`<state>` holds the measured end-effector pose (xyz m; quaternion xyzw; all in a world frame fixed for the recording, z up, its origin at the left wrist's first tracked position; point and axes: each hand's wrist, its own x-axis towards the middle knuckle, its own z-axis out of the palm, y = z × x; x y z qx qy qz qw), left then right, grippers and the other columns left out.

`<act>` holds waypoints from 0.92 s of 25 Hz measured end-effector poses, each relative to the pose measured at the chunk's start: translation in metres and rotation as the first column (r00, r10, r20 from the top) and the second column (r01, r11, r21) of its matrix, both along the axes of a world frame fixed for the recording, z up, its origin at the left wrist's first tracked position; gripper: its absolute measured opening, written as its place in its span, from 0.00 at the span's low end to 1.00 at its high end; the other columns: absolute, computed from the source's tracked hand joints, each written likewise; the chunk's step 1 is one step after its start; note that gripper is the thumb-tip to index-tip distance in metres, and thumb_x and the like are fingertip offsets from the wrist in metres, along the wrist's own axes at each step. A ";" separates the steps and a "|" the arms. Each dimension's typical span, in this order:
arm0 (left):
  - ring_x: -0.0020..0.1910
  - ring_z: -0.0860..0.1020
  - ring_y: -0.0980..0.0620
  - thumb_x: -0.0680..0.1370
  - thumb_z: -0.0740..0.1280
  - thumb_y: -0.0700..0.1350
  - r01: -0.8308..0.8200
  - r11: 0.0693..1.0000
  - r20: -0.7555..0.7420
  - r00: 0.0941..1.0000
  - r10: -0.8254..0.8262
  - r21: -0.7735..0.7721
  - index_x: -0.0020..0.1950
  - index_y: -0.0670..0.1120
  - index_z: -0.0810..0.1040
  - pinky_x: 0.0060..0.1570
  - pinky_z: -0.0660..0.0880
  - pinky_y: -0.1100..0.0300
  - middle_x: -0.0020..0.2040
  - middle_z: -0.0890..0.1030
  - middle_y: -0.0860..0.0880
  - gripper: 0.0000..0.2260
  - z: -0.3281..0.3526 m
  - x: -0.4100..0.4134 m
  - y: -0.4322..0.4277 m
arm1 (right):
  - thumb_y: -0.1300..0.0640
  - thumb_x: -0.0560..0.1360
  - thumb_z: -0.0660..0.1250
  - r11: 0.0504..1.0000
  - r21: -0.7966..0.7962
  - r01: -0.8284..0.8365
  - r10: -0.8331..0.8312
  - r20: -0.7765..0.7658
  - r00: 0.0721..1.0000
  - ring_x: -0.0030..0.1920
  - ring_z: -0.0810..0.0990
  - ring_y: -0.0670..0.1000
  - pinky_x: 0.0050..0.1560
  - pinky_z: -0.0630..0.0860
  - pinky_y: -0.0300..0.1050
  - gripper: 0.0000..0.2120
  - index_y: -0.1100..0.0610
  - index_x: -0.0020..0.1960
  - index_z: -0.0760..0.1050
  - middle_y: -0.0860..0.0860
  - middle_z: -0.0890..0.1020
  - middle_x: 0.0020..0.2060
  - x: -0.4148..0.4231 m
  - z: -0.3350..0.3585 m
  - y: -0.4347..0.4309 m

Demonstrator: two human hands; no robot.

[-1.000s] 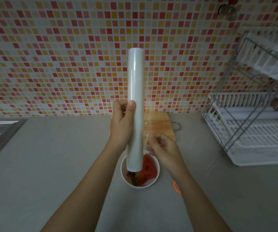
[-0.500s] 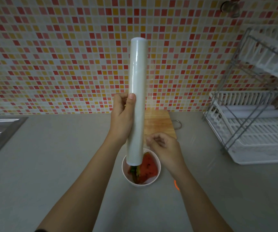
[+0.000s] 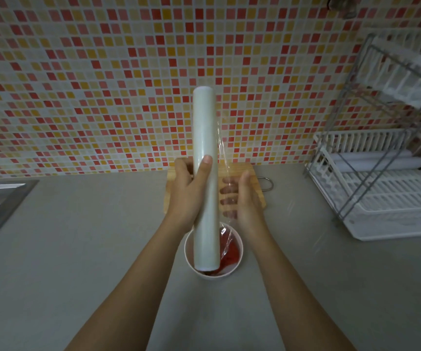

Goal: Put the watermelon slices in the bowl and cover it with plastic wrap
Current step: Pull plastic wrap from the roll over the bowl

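The roll of plastic wrap (image 3: pixel 204 148) stood nearly upright in the air above the desk (image 3: pixel 77 249), its lower end hanging over the left part of the white bowl (image 3: pixel 241 245). The bowl sat in front of the wooden cutting board (image 3: pixel 253 173), which lay by the desk's back edge. My left hand (image 3: pixel 186 196) was clasped around the roll's lower half, thumb across the front. I judged the roll itself light and stiff, easy to hold at the middle. The loose film (image 3: pixel 220 148) is the awkward part: thin, limp, clingy, quick to fold on itself. I would take it by its free edge and keep it taut. My right hand (image 3: pixel 250 201) was beside the roll, its fingers (image 3: pixel 227 191) reaching behind the film and showing through it. Whether the thumb clamped the sheet I could not tell. The watermelon slices (image 3: pixel 231 252) lay in the bowl, uncovered, with a tail of film dangling over them. Half a second before, the right hand had been curled, picking at the film's edge close against the roll. Now its fingers were stretched out and a wider strip of film stood off the roll. The left hand's grip was unchanged.
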<state>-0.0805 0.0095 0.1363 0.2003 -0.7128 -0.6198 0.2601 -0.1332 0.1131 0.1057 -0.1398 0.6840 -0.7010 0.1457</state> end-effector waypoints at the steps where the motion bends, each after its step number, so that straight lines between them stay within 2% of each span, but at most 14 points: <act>1: 0.45 0.82 0.57 0.74 0.62 0.65 -0.004 1.000 -0.007 1.000 0.004 -0.028 0.49 0.55 0.67 0.44 0.79 0.54 0.48 0.78 0.53 0.14 -0.005 0.002 0.004 | 0.19 0.60 0.46 0.998 0.039 0.044 -0.043 -0.034 0.999 0.35 0.81 0.45 0.32 0.76 0.41 0.35 0.45 0.41 0.77 0.45 0.81 0.34 -0.002 0.006 -0.006; 3: 0.42 0.80 0.63 0.75 0.63 0.63 -0.011 0.999 -0.010 1.000 0.011 -0.049 0.50 0.55 0.67 0.41 0.77 0.62 0.48 0.78 0.55 0.14 -0.013 0.005 0.009 | 0.24 0.66 0.48 0.990 0.072 0.122 -0.111 -0.140 0.984 0.31 0.78 0.43 0.32 0.75 0.40 0.32 0.49 0.38 0.76 0.45 0.79 0.30 -0.002 0.008 -0.012; 6: 0.45 0.81 0.60 0.68 0.69 0.66 -0.025 0.997 0.018 0.999 0.027 -0.072 0.52 0.51 0.67 0.43 0.78 0.62 0.49 0.78 0.53 0.25 -0.015 0.007 0.014 | 0.43 0.78 0.56 0.971 0.072 0.227 -0.187 -0.359 0.915 0.28 0.73 0.38 0.31 0.69 0.30 0.19 0.55 0.36 0.73 0.45 0.73 0.25 -0.002 -0.005 -0.010; 7: 0.46 0.81 0.58 0.67 0.71 0.64 -0.030 0.996 0.034 0.999 0.033 -0.080 0.52 0.50 0.67 0.44 0.79 0.61 0.50 0.78 0.52 0.26 -0.016 0.007 0.015 | 0.50 0.79 0.57 0.963 0.075 0.260 -0.208 -0.409 0.888 0.28 0.73 0.37 0.31 0.67 0.28 0.16 0.56 0.37 0.73 0.44 0.72 0.25 -0.004 -0.009 -0.008; 9: 0.45 0.80 0.57 0.69 0.73 0.58 -0.035 0.997 0.056 0.998 0.039 -0.073 0.54 0.48 0.70 0.44 0.77 0.60 0.48 0.78 0.52 0.22 -0.017 0.008 0.014 | 0.55 0.79 0.58 0.945 0.080 0.316 -0.246 -0.463 0.852 0.28 0.72 0.38 0.30 0.65 0.28 0.15 0.60 0.37 0.73 0.45 0.71 0.26 -0.008 -0.014 -0.004; 11: 0.44 0.79 0.55 0.73 0.71 0.56 -0.025 0.999 0.047 0.999 0.026 -0.022 0.55 0.46 0.74 0.44 0.76 0.58 0.46 0.79 0.53 0.18 -0.017 0.008 0.012 | 0.55 0.79 0.58 0.933 0.096 0.348 -0.265 -0.473 0.840 0.26 0.70 0.43 0.28 0.64 0.29 0.15 0.61 0.37 0.72 0.48 0.71 0.25 -0.013 -0.018 0.001; 14: 0.43 0.79 0.50 0.74 0.67 0.56 0.017 0.999 0.042 0.999 -0.019 0.049 0.54 0.46 0.78 0.48 0.78 0.49 0.44 0.80 0.50 0.16 -0.015 0.008 0.011 | 0.55 0.79 0.59 0.914 0.119 0.387 -0.282 -0.498 0.820 0.24 0.66 0.46 0.27 0.62 0.31 0.15 0.61 0.36 0.70 0.45 0.68 0.23 -0.017 -0.018 0.006; 17: 0.44 0.80 0.48 0.73 0.66 0.57 0.040 0.993 0.039 0.998 -0.045 0.115 0.54 0.47 0.79 0.49 0.77 0.48 0.46 0.81 0.47 0.17 -0.014 0.007 0.015 | 0.54 0.79 0.59 0.903 0.098 0.419 -0.319 -0.500 0.805 0.27 0.69 0.48 0.29 0.63 0.31 0.16 0.57 0.34 0.70 0.44 0.68 0.24 -0.018 -0.013 0.012; 18: 0.45 0.80 0.49 0.74 0.65 0.56 0.043 0.993 0.032 0.998 -0.047 0.108 0.55 0.47 0.79 0.49 0.77 0.50 0.47 0.81 0.48 0.16 -0.013 0.007 0.017 | 0.51 0.79 0.57 0.913 0.081 0.400 -0.326 -0.447 0.833 0.27 0.71 0.45 0.29 0.64 0.31 0.17 0.53 0.33 0.70 0.45 0.70 0.24 -0.018 -0.012 0.015; 20: 0.47 0.80 0.51 0.76 0.64 0.55 0.037 0.998 0.015 0.999 -0.038 0.059 0.59 0.50 0.77 0.47 0.77 0.54 0.48 0.81 0.52 0.15 -0.012 0.006 0.016 | 0.40 0.78 0.52 0.955 0.053 0.291 -0.272 -0.229 0.935 0.29 0.75 0.39 0.34 0.70 0.32 0.21 0.47 0.34 0.74 0.47 0.77 0.26 -0.011 -0.010 0.019; 22: 0.47 0.80 0.53 0.77 0.64 0.55 0.020 0.999 -0.012 1.000 -0.019 0.045 0.60 0.51 0.76 0.46 0.77 0.56 0.47 0.81 0.53 0.14 -0.009 0.004 0.013 | 0.31 0.73 0.46 0.979 0.120 0.164 -0.155 -0.075 0.985 0.32 0.79 0.43 0.38 0.75 0.41 0.28 0.46 0.34 0.76 0.46 0.81 0.29 0.001 -0.017 0.019; 23: 0.47 0.80 0.53 0.77 0.63 0.55 0.014 0.999 -0.023 1.000 -0.013 0.041 0.58 0.54 0.76 0.47 0.78 0.55 0.47 0.81 0.54 0.12 -0.007 0.003 0.011 | 0.30 0.72 0.44 0.977 0.164 0.133 -0.121 -0.076 0.990 0.33 0.80 0.45 0.38 0.75 0.44 0.29 0.47 0.34 0.76 0.46 0.81 0.30 0.010 -0.024 0.017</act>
